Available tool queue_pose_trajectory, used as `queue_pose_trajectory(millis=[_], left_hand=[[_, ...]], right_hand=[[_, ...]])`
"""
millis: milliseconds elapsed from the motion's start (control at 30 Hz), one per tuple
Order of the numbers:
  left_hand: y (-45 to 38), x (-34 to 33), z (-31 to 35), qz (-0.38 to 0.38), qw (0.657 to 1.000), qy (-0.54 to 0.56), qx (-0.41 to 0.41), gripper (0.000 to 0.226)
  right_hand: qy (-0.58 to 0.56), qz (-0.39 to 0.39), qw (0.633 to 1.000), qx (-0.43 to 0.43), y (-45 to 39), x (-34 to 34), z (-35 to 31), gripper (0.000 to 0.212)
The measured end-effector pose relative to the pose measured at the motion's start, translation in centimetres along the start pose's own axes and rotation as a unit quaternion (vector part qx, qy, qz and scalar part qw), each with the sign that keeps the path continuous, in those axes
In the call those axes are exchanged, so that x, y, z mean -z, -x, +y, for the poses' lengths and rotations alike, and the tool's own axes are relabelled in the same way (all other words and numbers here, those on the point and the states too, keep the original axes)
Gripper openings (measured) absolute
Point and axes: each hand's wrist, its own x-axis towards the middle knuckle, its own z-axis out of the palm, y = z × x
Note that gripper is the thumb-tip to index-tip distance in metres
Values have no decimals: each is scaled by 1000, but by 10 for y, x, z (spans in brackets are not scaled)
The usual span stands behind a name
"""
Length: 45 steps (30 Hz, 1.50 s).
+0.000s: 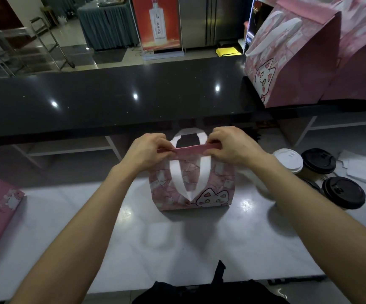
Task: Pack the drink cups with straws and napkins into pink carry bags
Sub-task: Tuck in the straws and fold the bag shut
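My left hand [149, 151] and my right hand [228, 145] both pinch the folded top edge of a pink bag [190, 187] with a cat on it. The bag stands upright on the white table [177, 242] in front of me. Cups with a white lid [287, 159] and black lids [343, 191] sit close together to its right.

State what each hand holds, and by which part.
Both the left hand and the right hand pinch the folded top edge of the pink carry bag.
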Motion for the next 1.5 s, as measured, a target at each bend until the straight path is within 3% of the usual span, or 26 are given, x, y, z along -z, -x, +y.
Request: queue_pose_trajectory(millis=[133,267,367,467,567,667,767,867,967,1100,1167,1200,1267,1300,1400,1467,1500], left_hand=[[15,13,-31,-61,997,48,28,56],[14,10,-34,-73,984,126,102,28],[16,9,-33,-69,979,145,122,37],[24,10,-35,-136,970,156,126,70],[28,5,-33,-177,967,135,126,64],[27,6,-27,-131,977,88,142,49],[29,8,-22,-100,980,66,157,63],[40,3,-19,17,975,55,216,81],[58,-7,-16,116,942,90,303,78],[89,-29,-9,149,879,281,356,32],[107,-40,-4,140,841,384,354,25],[116,-45,0,110,813,451,351,32],[135,-58,6,17,761,562,324,63],[144,-63,10,-35,763,572,299,84],[154,-78,23,-162,838,473,221,139],[153,-82,29,-150,883,394,206,155],[154,-84,29,-131,888,387,213,155]], right_hand=[[-63,-18,996,-60,20,2,43,18],[-113,12,991,-73,18,-12,51,11],[-122,27,989,-76,21,-13,57,14],[-131,-38,988,-76,28,-7,57,43],[-115,-78,986,-90,31,-6,54,30],[-119,-70,986,-93,38,-6,50,36],[-128,-51,989,-58,47,-8,50,49],[-145,-64,987,-12,58,-17,43,64],[-250,-47,967,-12,74,-37,35,66],[-297,3,950,-91,84,-81,30,48],[-279,8,948,-156,84,-100,27,31],[-278,-1,944,-176,84,-107,25,30],[-293,-34,940,-169,84,-115,18,50],[-296,-60,941,-156,84,-118,13,57],[-320,-140,928,-128,90,-128,-11,64],[-353,-108,919,-142,98,-132,-23,81],[-367,-80,915,-148,104,-133,-27,93]])
